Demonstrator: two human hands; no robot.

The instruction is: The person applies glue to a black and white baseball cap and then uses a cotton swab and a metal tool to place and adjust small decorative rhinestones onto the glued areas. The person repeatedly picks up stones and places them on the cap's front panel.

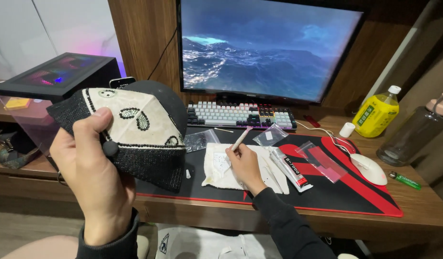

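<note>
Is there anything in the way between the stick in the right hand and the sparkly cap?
Nothing visible. The left hand holds the cap up, the right hand holds the stick over the white cloth, with only open mat between.

Glue tube beside right hand

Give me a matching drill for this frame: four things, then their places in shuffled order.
Things:
1. cap
2. stick
3. mouse
4. yellow bottle

Places:
A. right of the keyboard, on bare wood
B. held up in the left hand
C. right part of the red and black mat
D. in the right hand, over the white cloth

Pairs: 1-B, 2-D, 3-C, 4-A
</note>
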